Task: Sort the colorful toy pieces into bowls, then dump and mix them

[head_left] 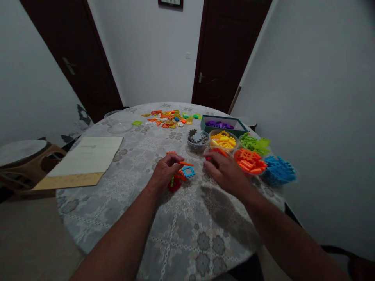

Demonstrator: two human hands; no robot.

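My left hand pinches an orange plastic building piece between thumb and fingers. Below it on the cloth lie joined red and orange pieces and a blue square frame piece. My right hand is at the near side of a round clear tub of red pieces. Its thumb and fingers are closed together. Red shows at the fingertips, but whether it is a held piece or the tub's contents is unclear.
Near the right hand stand tubs of black pieces, yellow pieces, orange pieces, green pieces and blue pieces. A green box holds purple pieces. Mixed pieces lie farther back. Left is a paper sheet.
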